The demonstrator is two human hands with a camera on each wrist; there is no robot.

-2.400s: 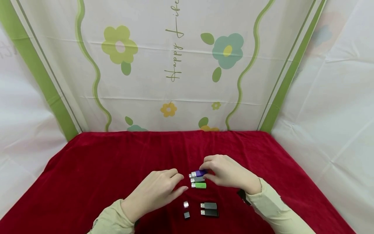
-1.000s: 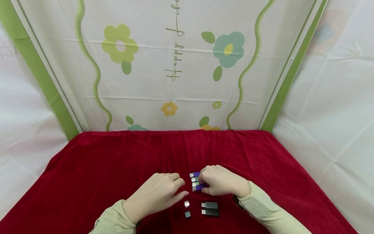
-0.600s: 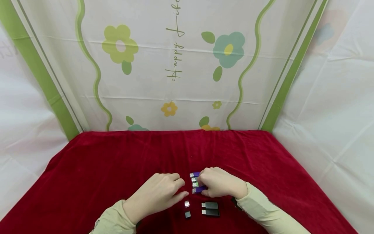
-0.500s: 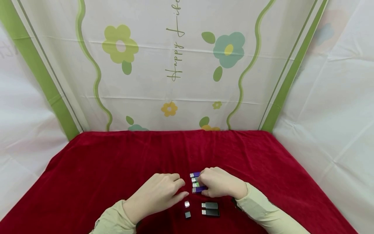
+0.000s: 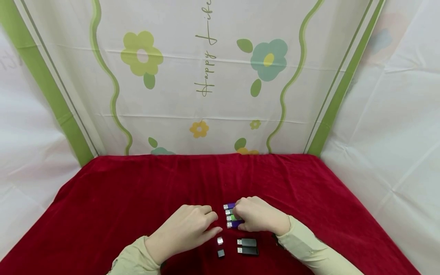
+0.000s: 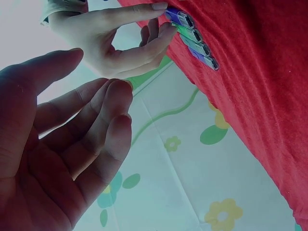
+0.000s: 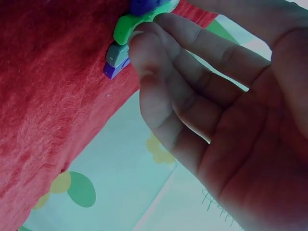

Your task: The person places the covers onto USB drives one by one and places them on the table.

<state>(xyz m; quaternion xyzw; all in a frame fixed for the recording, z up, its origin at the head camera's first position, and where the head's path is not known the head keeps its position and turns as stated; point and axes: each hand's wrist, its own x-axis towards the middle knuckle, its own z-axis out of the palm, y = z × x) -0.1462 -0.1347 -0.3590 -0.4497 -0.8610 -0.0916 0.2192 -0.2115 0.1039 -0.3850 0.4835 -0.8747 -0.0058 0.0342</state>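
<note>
In the head view, four colours of use show in a row of several USB sticks: a far purple USB stick [image 5: 231,206], a grey-green USB stick [image 5: 228,211], a green USB stick [image 5: 231,218] and a near purple USB stick [image 5: 234,224]. My right hand [image 5: 259,215] pinches the near purple stick, thumb on its near side and fingertips by the green one; the head view hides their right ends. Left of the row, my left hand [image 5: 187,231] hovers with relaxed fingers and touches nothing. The left wrist view shows its bare palm [image 6: 53,178].
Nearer me lie a grey USB stick [image 5: 248,242] and a black USB stick [image 5: 249,250], side by side. To their left are a small silver piece [image 5: 220,240] and a small dark square piece [image 5: 221,253]. Red cloth [image 5: 137,183] covers the table; a flowered curtain [image 5: 172,95] hangs behind.
My right hand has brought the near purple stick from above the far end down to the near end of the row, beside the green one. The left hand has barely moved.
</note>
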